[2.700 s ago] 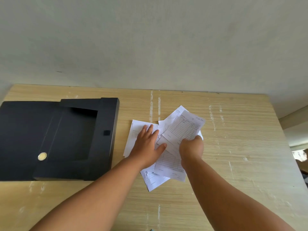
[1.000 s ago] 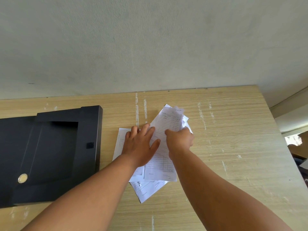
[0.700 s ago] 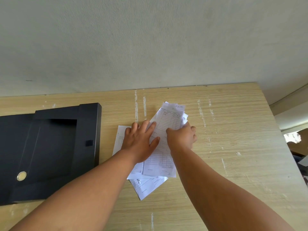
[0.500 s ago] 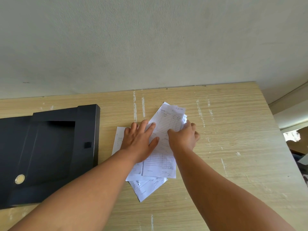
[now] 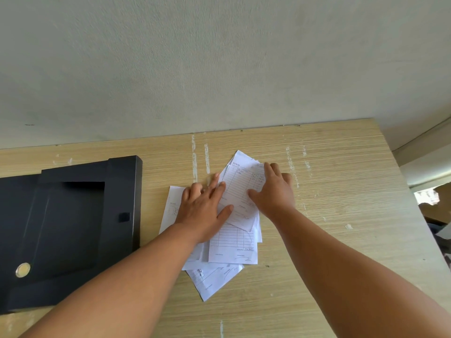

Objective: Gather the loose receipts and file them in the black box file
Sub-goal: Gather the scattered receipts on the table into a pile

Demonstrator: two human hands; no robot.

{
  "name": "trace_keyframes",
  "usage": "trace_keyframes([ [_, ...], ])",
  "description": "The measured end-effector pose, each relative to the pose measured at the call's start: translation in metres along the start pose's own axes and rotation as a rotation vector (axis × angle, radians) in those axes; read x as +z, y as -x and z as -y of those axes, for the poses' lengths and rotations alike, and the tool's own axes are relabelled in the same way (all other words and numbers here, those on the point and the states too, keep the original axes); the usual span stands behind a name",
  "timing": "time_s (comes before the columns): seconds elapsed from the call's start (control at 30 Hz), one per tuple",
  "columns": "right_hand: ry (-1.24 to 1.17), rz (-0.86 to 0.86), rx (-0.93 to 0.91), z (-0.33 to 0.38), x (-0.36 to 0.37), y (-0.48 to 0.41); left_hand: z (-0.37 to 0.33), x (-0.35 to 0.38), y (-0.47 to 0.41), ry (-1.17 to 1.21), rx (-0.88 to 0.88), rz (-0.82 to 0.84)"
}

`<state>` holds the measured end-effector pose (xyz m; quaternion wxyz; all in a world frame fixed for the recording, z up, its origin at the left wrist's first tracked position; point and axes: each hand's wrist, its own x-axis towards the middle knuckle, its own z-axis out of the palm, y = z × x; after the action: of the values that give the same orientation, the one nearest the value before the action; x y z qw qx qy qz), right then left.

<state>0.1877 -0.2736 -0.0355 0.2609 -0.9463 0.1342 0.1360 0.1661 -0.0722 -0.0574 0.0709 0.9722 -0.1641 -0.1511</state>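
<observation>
A loose pile of white receipts [image 5: 231,242] lies overlapped in the middle of the wooden table [image 5: 341,215]. My left hand [image 5: 203,211] presses flat on the pile's left side, fingers spread. My right hand [image 5: 274,191] lies flat on the pile's right edge, fingers over the top receipt [image 5: 240,189], which lies slanted on the pile. The black box file [image 5: 73,230] lies open on the table to the left of the pile, its inside bare, with a round brass clasp [image 5: 22,269] on its flap.
A grey wall [image 5: 219,64] runs along the table's far edge. The table's right edge falls off near dark clutter [image 5: 436,215] at the far right. White paint marks streak the tabletop.
My right hand held a receipt pinched above the pile, then laid it down and opened flat on the pile's right edge. My left hand stayed pressed on the pile.
</observation>
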Motion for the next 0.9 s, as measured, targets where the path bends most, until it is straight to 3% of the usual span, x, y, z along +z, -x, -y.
trace_keyframes([
  [0.13, 0.002, 0.009, -0.001, 0.003, -0.003, -0.002, 0.002, 0.000, 0.000, -0.015, 0.006, 0.004],
  [0.4, -0.336, 0.068, 0.155, 0.007, -0.022, -0.005, -0.004, -0.003, 0.002, -0.043, -0.006, 0.020],
  [0.73, -1.089, 0.044, 0.490, 0.001, -0.006, 0.030, -0.007, 0.000, 0.002, -0.032, -0.036, 0.025],
  [0.9, -1.252, 0.004, 0.515, 0.009, 0.010, 0.049, -0.008, -0.001, 0.000, -0.018, -0.047, 0.045],
])
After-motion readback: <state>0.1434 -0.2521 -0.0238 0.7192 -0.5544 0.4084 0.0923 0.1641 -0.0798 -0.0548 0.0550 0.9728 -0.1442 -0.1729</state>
